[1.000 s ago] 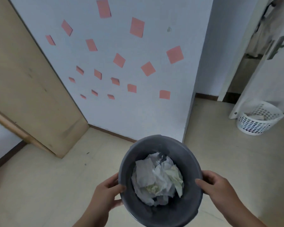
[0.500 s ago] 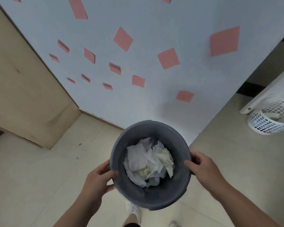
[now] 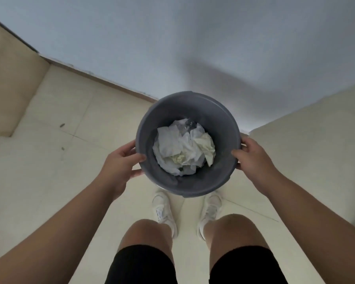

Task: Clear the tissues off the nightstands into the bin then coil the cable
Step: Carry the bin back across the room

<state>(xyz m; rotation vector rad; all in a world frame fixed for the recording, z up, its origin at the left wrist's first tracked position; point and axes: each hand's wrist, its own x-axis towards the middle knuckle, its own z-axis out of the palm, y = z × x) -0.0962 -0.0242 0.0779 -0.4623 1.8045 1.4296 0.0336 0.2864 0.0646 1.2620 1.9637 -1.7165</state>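
Observation:
A round grey bin (image 3: 221,124) is held out in front of me, low over the floor and close to the wall corner. Crumpled white and pale yellow tissues (image 3: 182,146) fill its bottom. My left hand (image 3: 121,160) grips the bin's left rim, thumb over the edge. My right hand (image 3: 252,156) grips the right rim the same way. No nightstand and no cable are in view.
A white wall (image 3: 172,48) with a brown skirting board rises right behind the bin. A tan wooden panel (image 3: 6,83) stands at the left. Cream floor tiles (image 3: 49,160) lie all around. My knees and white shoes (image 3: 162,210) are below the bin.
My head has tipped down: the pink notes and the white basket have left the view, my legs and shoes have come in. The bin has gone lower, both hands still on its rim.

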